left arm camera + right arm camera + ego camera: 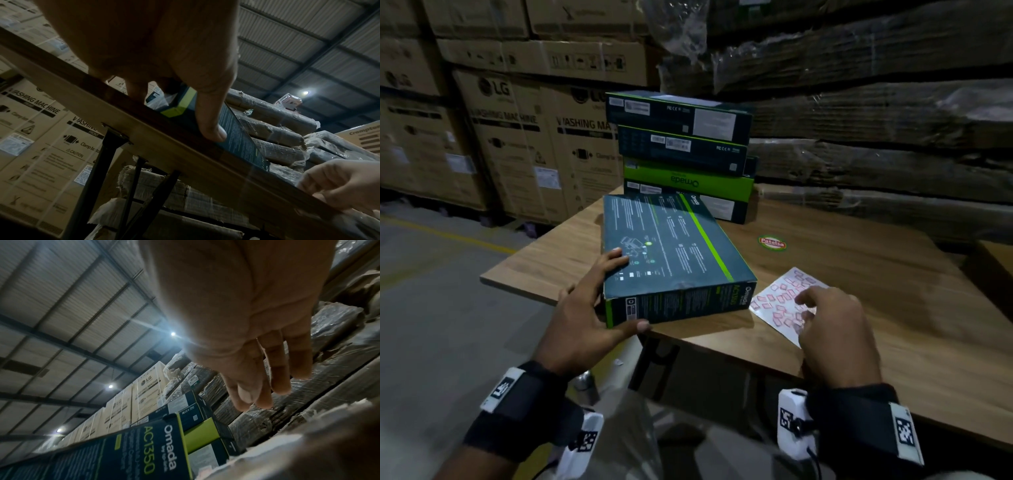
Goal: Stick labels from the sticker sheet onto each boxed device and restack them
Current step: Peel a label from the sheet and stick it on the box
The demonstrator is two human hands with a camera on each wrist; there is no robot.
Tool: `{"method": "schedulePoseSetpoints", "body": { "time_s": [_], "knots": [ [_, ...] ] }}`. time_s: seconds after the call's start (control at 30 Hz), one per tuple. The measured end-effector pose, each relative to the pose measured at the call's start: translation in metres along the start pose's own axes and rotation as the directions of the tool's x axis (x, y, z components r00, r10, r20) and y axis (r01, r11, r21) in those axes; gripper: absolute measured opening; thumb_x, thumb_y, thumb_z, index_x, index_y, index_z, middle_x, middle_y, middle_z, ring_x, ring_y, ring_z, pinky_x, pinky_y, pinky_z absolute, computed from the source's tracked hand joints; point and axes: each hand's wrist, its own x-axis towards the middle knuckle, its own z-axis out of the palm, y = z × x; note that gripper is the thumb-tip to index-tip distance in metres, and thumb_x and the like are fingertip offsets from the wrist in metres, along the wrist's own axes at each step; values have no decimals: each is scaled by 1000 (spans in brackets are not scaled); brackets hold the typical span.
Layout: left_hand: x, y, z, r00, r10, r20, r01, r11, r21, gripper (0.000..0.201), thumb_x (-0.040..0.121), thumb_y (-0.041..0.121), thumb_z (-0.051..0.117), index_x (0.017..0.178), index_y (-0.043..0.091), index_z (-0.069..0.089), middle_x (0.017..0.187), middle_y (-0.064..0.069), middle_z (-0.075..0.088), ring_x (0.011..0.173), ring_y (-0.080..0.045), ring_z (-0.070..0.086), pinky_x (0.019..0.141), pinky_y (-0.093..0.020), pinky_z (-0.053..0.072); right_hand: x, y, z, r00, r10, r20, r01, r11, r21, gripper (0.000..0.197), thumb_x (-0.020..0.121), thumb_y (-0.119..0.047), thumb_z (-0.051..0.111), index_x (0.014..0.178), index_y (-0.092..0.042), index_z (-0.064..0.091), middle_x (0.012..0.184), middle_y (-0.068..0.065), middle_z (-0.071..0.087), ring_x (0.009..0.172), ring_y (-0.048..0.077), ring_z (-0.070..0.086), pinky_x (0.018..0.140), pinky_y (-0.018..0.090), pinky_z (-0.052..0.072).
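Left hand (pixel 582 308) gripping dark-teal green-striped box (pixel 671 253) (Omada), right hand (pixel 828 329) loose over red-labelled sticker sheet (pixel 784 301)

The head view looks forward and down onto the wooden surface (pixel 842 284) from above its near edge, taking in both wrists. The left wrist view sits below that edge, close in, tilted up along the fingers (pixel 209 113) toward the roof. The right wrist view lies low just above the surface, facing up past the Omada box (pixel 131 451). All three share that box.
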Motion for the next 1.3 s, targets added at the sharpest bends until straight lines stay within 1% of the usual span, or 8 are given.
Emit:
{"method": "schedulePoseSetpoints", "body": {
  "time_s": [0.07,0.2,0.43,0.67,0.77,1.0,1.17,1.3],
  "knots": [
    [0,0,1,1000,8,1,-8,1000,-18,104,67,74,84,158,44,43,170,32,30,156,-7,39,121,-61,40,2,7,3,1000,-21,17,20,999,46,37,86,-3,67,114,-26,76,115,4,72,115,31,62,89,44,57],
    [-2,3,3,1000,14,1,-14,1000,-15,106,67,76,83,159,43,43,169,33,29,155,-4,39,123,-62,38,4,20,10,995,-17,101,12,999,43,24,97,-22,65,119,-26,74,117,0,74,109,27,67,89,42,57],
    [-6,14,8,1000,5,-1,-4,997,78,107,67,79,77,160,43,38,170,36,24,142,-8,47,122,-67,35,3,28,9,1000,-3,25,4,1000,-21,29,92,-17,67,119,-27,74,111,2,73,113,28,63,86,41,57],
    [-7,17,8,1000,-6,1,6,992,123,108,68,79,75,161,43,36,172,36,20,146,-7,44,122,-71,29,0,13,16,985,-161,-66,171,967,191,19,91,-13,72,105,-23,79,109,-1,74,114,28,60,91,43,52],
    [-7,16,8,1000,-3,-1,3,990,140,108,68,80,74,162,42,35,173,35,17,152,-11,43,125,-70,22,1,7,28,979,-197,-48,203,954,222,9,95,-22,72,102,-22,78,105,0,72,109,27,60,91,42,49],
    [-7,18,9,1000,0,-8,1,989,147,107,70,81,72,162,41,36,173,34,16,154,-11,41,125,-67,22,5,6,39,972,-229,47,220,965,143,17,95,-20,70,106,-29,79,105,-1,66,110,26,57,87,44,52],
    [-8,18,9,1000,-9,1,9,989,145,107,70,81,71,162,42,34,173,36,13,153,-11,42,126,-68,19,5,4,39,955,-295,-27,295,940,173,15,90,-15,75,100,-26,80,102,-1,65,106,26,60,83,45,54],
    [-8,20,9,1000,-8,-3,9,990,140,108,69,80,72,162,41,36,173,36,14,156,-9,37,125,-69,19,6,1,40,947,-320,14,314,935,164,9,94,-18,73,98,-24,79,101,-1,66,104,25,61,83,44,54]
  ]
}}
